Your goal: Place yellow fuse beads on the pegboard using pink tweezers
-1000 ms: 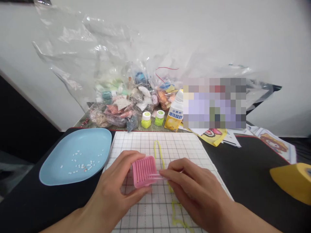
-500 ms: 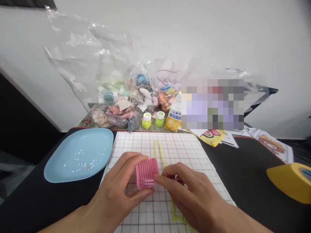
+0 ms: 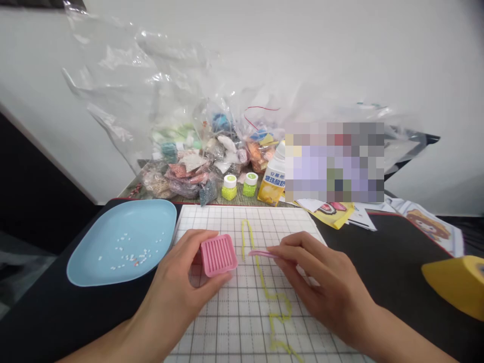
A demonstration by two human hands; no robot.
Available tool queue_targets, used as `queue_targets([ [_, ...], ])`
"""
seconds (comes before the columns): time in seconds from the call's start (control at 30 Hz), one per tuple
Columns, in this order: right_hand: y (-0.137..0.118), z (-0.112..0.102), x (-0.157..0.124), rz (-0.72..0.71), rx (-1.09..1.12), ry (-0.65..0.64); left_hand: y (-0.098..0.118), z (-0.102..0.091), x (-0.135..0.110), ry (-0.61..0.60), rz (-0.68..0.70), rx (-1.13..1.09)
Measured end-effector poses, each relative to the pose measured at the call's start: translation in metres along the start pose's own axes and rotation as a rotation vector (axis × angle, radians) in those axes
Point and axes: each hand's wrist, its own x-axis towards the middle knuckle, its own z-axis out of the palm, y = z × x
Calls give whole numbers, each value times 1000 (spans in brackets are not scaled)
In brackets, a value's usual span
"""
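Thumb and fingers of my left hand [image 3: 185,277] grip a small pink ridged tray [image 3: 219,256] by its sides, tilted so its grooves face me. My right hand [image 3: 317,277] pinches thin pink tweezers [image 3: 262,253], their tip pointing left, apart from the tray. Beneath both hands lies a white gridded board [image 3: 227,322]. On it runs a thin yellow-green line [image 3: 260,280], looped at the far end and zigzagging near me; it looks like small beads, though the pieces are too small to be sure.
At left a light blue plate [image 3: 91,242] holds scattered small white bits. Two small jars [image 3: 229,188] of yellow and green beads stand behind the board, beside bagged supplies [image 3: 189,171] and a yogurt carton [image 3: 271,181]. A yellow tape roll [image 3: 449,282] sits far right.
My right hand has drawn the tweezers away from the tray, to the right and slightly up. My left hand has shifted the tray a little left and up.
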Motion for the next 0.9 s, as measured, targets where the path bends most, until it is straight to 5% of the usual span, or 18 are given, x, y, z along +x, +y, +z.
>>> queue_targets([
  [0.9, 3, 5, -3, -45, -20, -85, 0, 0, 0, -31, -10, 16],
])
